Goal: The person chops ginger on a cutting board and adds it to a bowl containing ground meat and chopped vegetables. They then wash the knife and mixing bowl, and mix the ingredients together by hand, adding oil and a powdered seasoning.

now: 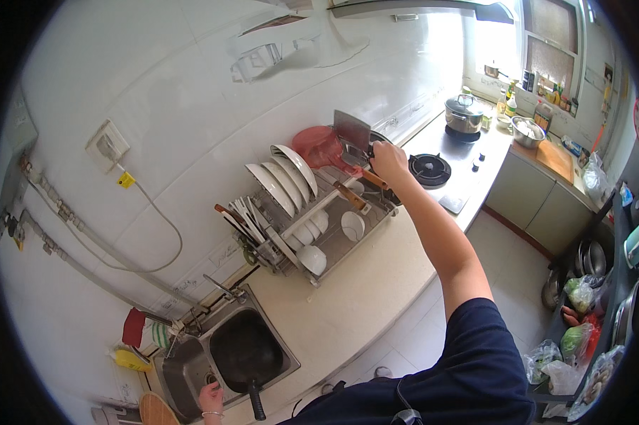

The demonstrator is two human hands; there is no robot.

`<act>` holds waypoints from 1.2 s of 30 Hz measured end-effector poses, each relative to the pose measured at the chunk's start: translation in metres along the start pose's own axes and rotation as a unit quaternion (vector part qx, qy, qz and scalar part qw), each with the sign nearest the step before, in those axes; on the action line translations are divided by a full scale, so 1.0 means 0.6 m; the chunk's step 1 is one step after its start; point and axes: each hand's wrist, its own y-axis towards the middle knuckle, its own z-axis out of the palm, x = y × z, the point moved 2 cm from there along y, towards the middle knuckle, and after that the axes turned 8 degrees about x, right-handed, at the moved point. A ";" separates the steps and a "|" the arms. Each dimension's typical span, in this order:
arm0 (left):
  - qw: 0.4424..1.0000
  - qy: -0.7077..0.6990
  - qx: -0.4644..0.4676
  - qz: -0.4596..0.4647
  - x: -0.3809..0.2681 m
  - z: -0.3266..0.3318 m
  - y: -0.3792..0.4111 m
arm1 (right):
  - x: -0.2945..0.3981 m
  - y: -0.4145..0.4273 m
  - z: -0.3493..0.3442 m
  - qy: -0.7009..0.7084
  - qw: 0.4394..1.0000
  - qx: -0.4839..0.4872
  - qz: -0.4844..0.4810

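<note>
My right hand (388,162) is stretched out over the right end of the dish rack (346,239), its fingers closed around the dark handle of a metal cleaver (352,130). The cleaver's blade points up and to the left, in front of the wall. Just beside it are a red translucent colander or basket (315,147) and wooden-handled utensils (351,196). My left hand (211,396) is low over the steel sink (186,366), near its drain, with nothing visible in it; the fingers look partly curled. A black square pan (249,345) rests in the other basin, its handle towards me.
Large bowls (282,183), small bowls (353,226) and chopsticks (250,218) fill the rack. Beyond it are a gas burner (429,170) and a lidded steel pot (464,114). A dark shelf (553,397) with bagged vegetables stands at the right. The faucet (226,289) juts out behind the sink.
</note>
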 end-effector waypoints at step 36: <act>0.947 -0.312 -0.074 0.037 -0.175 -0.306 -0.034 | 0.404 -0.168 -0.118 0.475 0.859 0.101 -0.159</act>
